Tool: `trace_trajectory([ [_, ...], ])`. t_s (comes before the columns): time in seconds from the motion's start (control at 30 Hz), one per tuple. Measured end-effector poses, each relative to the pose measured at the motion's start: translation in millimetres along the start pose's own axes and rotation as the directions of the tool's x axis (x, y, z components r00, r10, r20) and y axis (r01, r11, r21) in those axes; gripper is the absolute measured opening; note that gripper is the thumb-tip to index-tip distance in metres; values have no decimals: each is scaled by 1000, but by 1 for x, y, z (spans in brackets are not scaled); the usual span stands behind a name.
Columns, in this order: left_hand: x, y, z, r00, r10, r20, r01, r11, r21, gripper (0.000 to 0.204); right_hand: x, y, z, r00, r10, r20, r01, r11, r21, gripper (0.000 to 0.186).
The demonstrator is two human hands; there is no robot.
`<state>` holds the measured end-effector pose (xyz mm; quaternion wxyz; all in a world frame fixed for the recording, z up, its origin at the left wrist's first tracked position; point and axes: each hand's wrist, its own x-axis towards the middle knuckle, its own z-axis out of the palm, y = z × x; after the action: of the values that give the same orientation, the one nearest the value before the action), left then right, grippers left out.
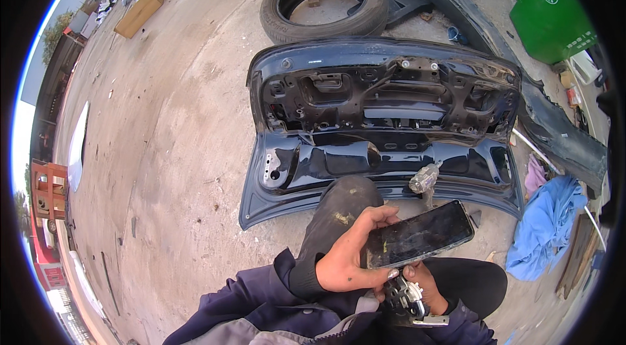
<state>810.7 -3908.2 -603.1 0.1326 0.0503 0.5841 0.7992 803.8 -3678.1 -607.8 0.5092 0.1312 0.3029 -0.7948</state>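
My left hand [349,257] is wrapped round a smartphone [420,235] with a dark, smudged screen, its thumb along the lower edge. Just below the phone, my right hand [427,287] grips a metal latch [405,299] with silver and black parts. The right fingers are partly hidden behind the latch. Beyond my knees a dark blue car trunk lid [385,94] lies on the ground, its inner side with cutouts facing up. A worn power tool [425,179], like a drill or impact driver, rests at its near edge.
Behind the trunk lid lies a tire [277,15]. Long dark body panels [561,130] stretch along the right, near a green bin [551,12]. A blue cloth [544,227] lies at the right, and a cardboard box [139,14] stands far left on the concrete ground [176,117].
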Motion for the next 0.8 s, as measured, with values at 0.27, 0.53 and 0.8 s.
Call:
trace_trajectory([
  [0.27,-12,-3,4,996,-69,-62,60,988,-142,97,2,11,-11,1000,-12,14,10,996,85,54],
  [0.53,-17,-7,5,991,-27,-133,14,995,-100,98,5,11,-12,999,-34,35,28,988,153,35],
  [0.8,-23,0,8,988,-67,-138,22,952,-306,99,6,14,-7,995,-78,55,61,964,259,51],
])
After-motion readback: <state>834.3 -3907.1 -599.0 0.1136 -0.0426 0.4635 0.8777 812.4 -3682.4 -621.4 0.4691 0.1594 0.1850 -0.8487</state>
